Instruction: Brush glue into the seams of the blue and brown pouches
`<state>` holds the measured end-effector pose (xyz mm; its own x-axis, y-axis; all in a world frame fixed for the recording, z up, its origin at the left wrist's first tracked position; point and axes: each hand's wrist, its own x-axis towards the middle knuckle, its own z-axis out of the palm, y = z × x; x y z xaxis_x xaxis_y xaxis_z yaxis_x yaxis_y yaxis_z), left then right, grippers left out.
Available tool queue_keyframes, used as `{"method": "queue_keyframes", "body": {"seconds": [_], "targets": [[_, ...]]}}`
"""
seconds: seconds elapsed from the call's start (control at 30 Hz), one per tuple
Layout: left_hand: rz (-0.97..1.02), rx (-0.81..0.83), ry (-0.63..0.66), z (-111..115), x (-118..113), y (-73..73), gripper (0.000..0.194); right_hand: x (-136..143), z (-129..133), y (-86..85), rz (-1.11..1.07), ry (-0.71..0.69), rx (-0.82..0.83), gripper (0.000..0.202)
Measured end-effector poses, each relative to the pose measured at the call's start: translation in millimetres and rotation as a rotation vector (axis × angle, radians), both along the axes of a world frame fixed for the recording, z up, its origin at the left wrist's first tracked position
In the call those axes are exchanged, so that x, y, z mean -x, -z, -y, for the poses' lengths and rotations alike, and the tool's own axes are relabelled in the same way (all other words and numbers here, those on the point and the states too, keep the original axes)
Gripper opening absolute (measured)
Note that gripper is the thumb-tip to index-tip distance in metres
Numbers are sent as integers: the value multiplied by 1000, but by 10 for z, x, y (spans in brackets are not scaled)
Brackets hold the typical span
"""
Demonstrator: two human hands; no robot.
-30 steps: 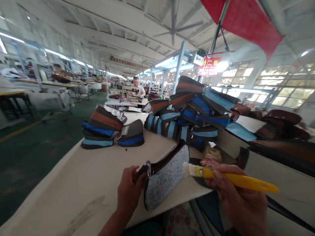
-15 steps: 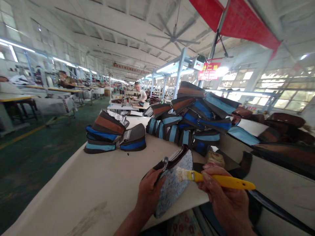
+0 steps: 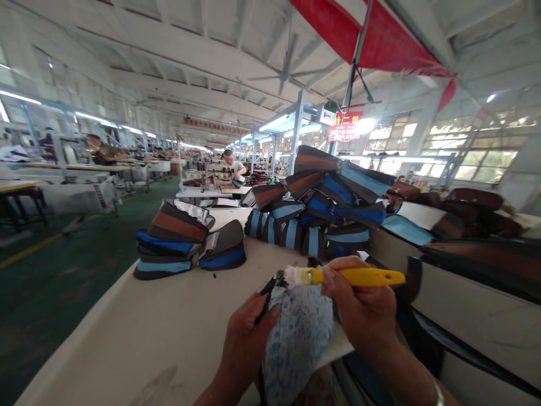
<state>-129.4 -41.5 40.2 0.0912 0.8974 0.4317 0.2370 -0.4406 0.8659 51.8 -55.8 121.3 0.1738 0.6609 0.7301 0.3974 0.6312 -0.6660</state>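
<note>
My left hand point(image 3: 247, 335) is closed on the edge of a dark piece with a blue-and-white patterned lining point(image 3: 302, 332), its kind unclear. The lining faces up towards me, tilted over the table's near edge. In my right hand point(image 3: 366, 313) is a paintbrush point(image 3: 359, 277) with a yellow handle, held level and gripped near its ferrule. Its pale, clumped bristles point(image 3: 292, 277) are at the upper edge of the piece, close to my left fingertips. Whether they touch it I cannot tell. My right hand hides part of the table behind it.
A pale-topped table point(image 3: 186, 321) spreads before me. On it are a small stack of striped pieces point(image 3: 169, 248) at left and a large heap of similar ones point(image 3: 338, 194) at the back. A co-worker point(image 3: 236, 168) is further off. Brown pieces point(image 3: 473, 206) lie at right.
The paintbrush has moved left and up, from the middle of the lining to its upper edge. The lined piece has turned, showing its lining more fully. My view has shifted slightly right.
</note>
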Motion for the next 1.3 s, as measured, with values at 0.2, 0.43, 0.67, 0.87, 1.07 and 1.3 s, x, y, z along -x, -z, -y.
{"method": "queue_keyframes", "body": {"seconds": [0.2, 0.43, 0.67, 0.87, 1.07, 1.3], "targets": [[26, 44, -23, 0, -7, -29, 23, 43, -10, 102, 230, -150, -135, 6], [-32, -34, -10, -14, 110, 6, 28, 22, -75, 133, 226, -139, -107, 6], [-342, -33, -377, -868, 1127, 69, 29, -443, -25, 119, -309, 101, -31, 24], [-230, 29, -742, -885, 940, 510, 53, -591, 167, 355, -529, 53, 70, 26], [-335, -191, -432, -216, -346, 979, 65, -604, 150, 481, -670, 1, 135, 25], [-117, -172, -236, -283, -719, 880, 27, -632, 149, 584, -699, -61, 184, 24]]}}
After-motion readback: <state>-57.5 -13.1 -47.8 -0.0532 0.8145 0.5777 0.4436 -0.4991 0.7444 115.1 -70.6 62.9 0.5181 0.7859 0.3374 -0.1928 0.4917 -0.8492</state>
